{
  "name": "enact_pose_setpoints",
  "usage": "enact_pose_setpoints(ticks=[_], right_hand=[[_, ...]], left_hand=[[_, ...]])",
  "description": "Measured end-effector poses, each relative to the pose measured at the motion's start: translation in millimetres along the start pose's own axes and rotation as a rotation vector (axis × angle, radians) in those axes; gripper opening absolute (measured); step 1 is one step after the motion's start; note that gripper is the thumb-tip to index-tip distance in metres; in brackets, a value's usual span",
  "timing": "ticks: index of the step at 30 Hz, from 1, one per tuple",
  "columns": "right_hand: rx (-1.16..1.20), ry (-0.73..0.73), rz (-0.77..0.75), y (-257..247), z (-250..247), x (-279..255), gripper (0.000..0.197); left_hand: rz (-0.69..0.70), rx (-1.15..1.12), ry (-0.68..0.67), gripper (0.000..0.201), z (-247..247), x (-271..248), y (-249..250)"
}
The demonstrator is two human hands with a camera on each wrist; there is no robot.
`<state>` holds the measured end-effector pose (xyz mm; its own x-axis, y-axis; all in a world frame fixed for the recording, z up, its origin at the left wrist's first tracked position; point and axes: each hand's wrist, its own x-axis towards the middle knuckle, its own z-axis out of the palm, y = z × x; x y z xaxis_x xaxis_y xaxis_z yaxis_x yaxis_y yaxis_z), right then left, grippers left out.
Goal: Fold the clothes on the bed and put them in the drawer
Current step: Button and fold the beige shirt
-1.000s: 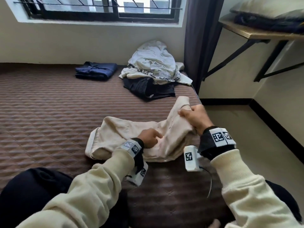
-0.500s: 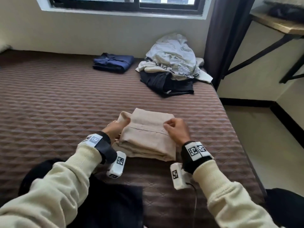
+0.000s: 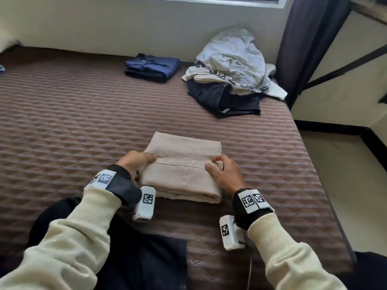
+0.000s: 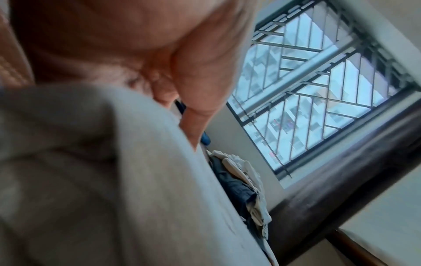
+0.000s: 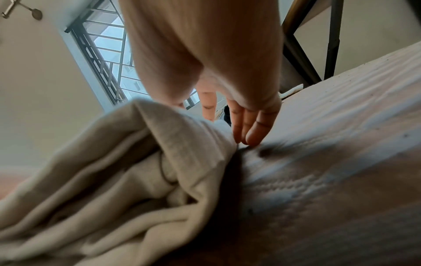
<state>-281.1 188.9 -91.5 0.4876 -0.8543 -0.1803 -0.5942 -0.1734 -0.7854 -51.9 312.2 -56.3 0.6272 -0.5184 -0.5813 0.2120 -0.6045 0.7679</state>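
Observation:
A beige garment (image 3: 184,172) lies folded into a compact rectangle on the brown quilted bed (image 3: 62,122), a button showing on its top fold. My left hand (image 3: 138,162) holds its left edge, thumb on top and fingers hidden under the cloth (image 4: 114,180). My right hand (image 3: 224,172) is at its right edge. Its fingers (image 5: 248,126) point straight down beside the fabric (image 5: 136,171) and touch the mattress. No drawer is in view.
A folded navy garment (image 3: 152,66) lies at the far side of the bed. To its right is an unfolded pile of white clothes (image 3: 232,59) over a black garment (image 3: 224,99). A dark curtain (image 3: 310,38) and bare floor (image 3: 345,185) lie right of the bed's edge.
The beige garment went from spread and half folded to a tight rectangle. My right hand brought its end over leftward, and both hands now sit at the bundle's sides.

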Motion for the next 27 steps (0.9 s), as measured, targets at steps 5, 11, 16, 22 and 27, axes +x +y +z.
enact_pose_setpoints(ticks=[5, 11, 16, 22, 27], right_hand=[[-0.013, -0.052, -0.004, 7.6, -2.6, 0.5, 0.032], [0.004, -0.074, 0.012, 14.2, -3.2, -0.7, 0.033], [-0.021, -0.072, -0.033, 17.6, 1.5, -13.5, 0.037], [0.505, -0.043, 0.192, 10.1, -3.1, -18.4, 0.054], [0.637, -0.122, 0.322, -11.2, -4.6, -21.9, 0.032]], left_hand=[[-0.064, 0.09, -0.001, 0.03, 1.6, 11.8, -6.7], [-0.014, 0.118, 0.052, 0.039, 7.2, 9.7, -6.6], [0.038, 0.211, 0.167, 0.071, 12.3, 0.8, -8.7], [0.44, 0.608, 0.435, 0.032, 32.6, -35.1, -7.2], [0.437, 0.56, 0.002, 0.031, 46.4, -37.7, -12.0]])
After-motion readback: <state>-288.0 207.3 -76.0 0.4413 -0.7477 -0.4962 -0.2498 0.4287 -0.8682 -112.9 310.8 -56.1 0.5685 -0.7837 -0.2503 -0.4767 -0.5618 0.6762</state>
